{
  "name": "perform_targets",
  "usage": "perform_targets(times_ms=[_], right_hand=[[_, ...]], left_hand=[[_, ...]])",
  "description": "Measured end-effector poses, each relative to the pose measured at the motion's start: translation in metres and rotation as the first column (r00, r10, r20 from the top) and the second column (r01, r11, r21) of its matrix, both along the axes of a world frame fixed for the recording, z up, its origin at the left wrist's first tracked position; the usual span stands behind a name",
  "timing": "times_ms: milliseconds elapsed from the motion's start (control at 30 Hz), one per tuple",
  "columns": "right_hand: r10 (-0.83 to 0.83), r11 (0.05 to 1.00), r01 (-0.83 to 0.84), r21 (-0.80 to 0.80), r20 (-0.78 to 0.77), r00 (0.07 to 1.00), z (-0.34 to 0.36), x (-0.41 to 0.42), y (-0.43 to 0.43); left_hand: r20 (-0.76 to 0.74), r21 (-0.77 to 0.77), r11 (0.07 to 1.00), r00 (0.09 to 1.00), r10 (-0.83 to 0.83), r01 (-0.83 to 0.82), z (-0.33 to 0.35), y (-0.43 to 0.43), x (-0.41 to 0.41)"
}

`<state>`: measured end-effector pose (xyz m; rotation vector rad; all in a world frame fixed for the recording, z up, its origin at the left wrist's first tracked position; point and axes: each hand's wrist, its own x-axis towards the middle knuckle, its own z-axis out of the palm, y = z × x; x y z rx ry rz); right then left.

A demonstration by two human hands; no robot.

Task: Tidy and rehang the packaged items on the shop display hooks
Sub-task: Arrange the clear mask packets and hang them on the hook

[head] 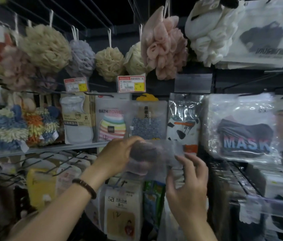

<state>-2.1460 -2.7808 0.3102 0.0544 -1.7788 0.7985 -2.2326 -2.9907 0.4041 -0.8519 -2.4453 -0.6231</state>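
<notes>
A clear plastic packet (147, 153) with a dark grey-brown soft item inside (blurred, so no label can be read) is held in mid-air in front of the middle row of the display, just below a checked bath towel packet (146, 124) hanging on its hook. The left hand (119, 153), with a beaded bracelet (85, 187) on its wrist, grips the packet's left end, fingers curled over the top. The right hand (187, 181) is at the packet's clear right end, fingers half bent and spread; I cannot tell whether they pinch the plastic. To the right hangs a mask packet (243, 129). Above hangs a pink bath puff (165, 47), with a price tag (131, 83) between.
</notes>
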Motion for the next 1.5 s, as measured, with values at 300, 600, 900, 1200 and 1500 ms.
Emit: perform_targets(times_ms=[300, 600, 900, 1200, 1500], right_hand=[[0.059, 0.964, -0.114, 0.242, 0.222, 0.973, -0.001, 0.005, -0.019], [0.101, 0.995, -0.101, -0.001, -0.020, 0.995, 0.013, 0.051, 0.017], [0.541, 0.664, -0.463, -0.587, -0.050, 0.839, 0.042, 0.116, 0.069], [0.523, 0.612, -0.387, -0.690, -0.014, 0.852, 0.037, 0.146, 0.135], [0.455, 0.646, -0.387, -0.658, -0.075, 0.887, 0.022, 0.158, 0.152]], left_hand=[[0.188, 0.612, 0.791, 0.973, -0.135, -0.008, -0.006, 0.028, 0.061], [0.263, 0.914, 0.406, 0.739, -0.621, 0.017, -0.019, 0.065, 0.130], [0.316, 0.868, 0.488, 0.860, -0.400, -0.092, -0.050, 0.104, 0.119], [0.380, 0.909, 0.399, 0.642, -0.667, -0.123, -0.061, 0.147, 0.144], [0.303, 0.949, 0.281, 0.658, -0.689, -0.142, -0.062, 0.180, 0.153]])
